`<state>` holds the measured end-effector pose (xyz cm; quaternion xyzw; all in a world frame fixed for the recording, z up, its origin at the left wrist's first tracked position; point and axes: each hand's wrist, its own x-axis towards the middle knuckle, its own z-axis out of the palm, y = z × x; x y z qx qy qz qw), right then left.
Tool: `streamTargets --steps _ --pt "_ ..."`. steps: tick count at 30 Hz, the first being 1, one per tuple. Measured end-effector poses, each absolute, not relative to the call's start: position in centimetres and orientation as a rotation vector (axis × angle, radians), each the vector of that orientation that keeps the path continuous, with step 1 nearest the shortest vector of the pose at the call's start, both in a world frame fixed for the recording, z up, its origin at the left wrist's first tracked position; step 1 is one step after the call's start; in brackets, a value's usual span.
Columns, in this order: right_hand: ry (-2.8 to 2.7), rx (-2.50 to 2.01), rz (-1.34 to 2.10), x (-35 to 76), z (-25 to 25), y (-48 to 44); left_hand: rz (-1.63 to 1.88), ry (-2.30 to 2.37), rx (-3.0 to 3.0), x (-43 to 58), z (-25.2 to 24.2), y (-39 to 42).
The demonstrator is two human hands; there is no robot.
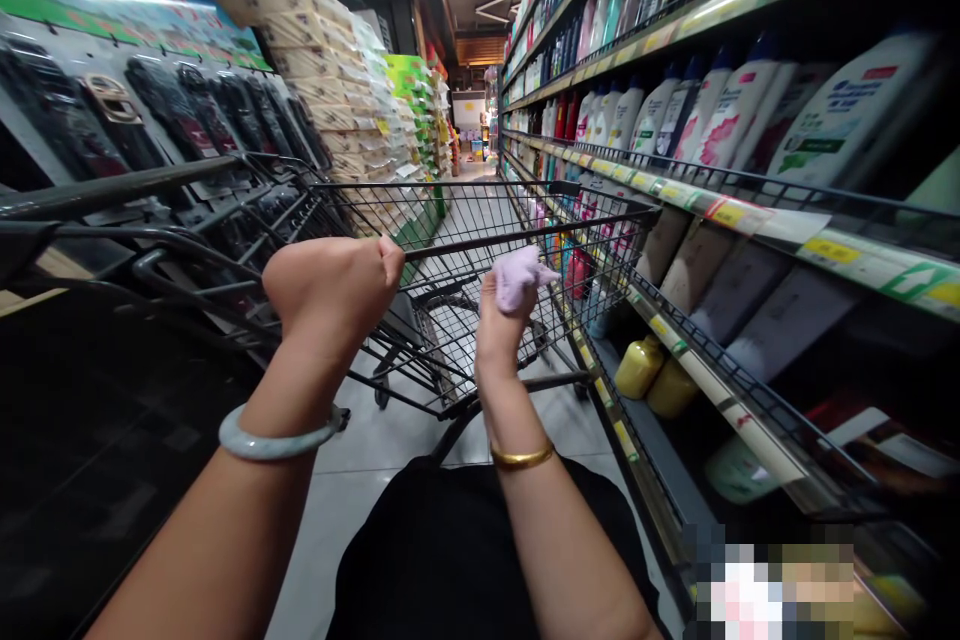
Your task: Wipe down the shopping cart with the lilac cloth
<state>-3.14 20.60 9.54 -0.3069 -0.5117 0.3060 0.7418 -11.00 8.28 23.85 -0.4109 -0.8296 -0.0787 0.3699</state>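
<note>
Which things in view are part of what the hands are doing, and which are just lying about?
In use:
- left hand, closed on the cart handle
- right hand, holding a lilac cloth

Just about:
- white bottles, right shelf
- yellow bottle, lower shelf
- stacked packs, left
- hanging packaged goods, left

At the cart [457,244], the left hand [334,278] is hiding most of its fingers from view, and the lilac cloth [516,278] is covering those of the right hand [496,320]. On the cart's near side, both forearms [214,520] are running off the bottom edge. Right of the cart, a pixelated patch [750,590] is masking whatever lies there, and a pale bottle [934,185] is blurring at the picture's edge. Left of it, hanging packets [157,100] are smearing; beyond it, distant goods [472,110] are appearing too small to tell.
</note>
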Motion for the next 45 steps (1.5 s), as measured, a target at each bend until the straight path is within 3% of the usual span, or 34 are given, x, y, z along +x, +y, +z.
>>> streamTargets --steps 6,13,18,26,34,41,45 --pt "-1.318 -0.644 0.413 -4.7 9.8 16.1 -0.196 -2.108 -1.061 -10.8 23.9 8.3" --pt "-1.198 -0.791 0.623 -1.9 9.7 20.8 -0.242 -2.158 -1.111 -10.4 24.2 8.1" --pt "-1.266 -0.752 0.723 -2.6 10.2 19.3 -0.351 -2.17 -1.147 -10.7 24.0 8.5" --pt "-1.436 -0.513 0.43 -5.5 9.6 13.7 -0.221 -2.083 -1.113 -10.8 23.8 8.5" --pt "-1.081 -0.682 0.531 -1.2 10.4 21.0 -0.259 -2.134 -1.114 -10.6 24.0 8.4" --pt "-1.413 -0.336 0.464 -3.2 12.1 16.2 -0.177 -2.093 -1.127 -10.6 24.0 8.1" --pt "-1.318 -0.394 0.417 -2.9 11.9 16.9 -0.151 -2.091 -1.151 -10.3 24.1 7.5"
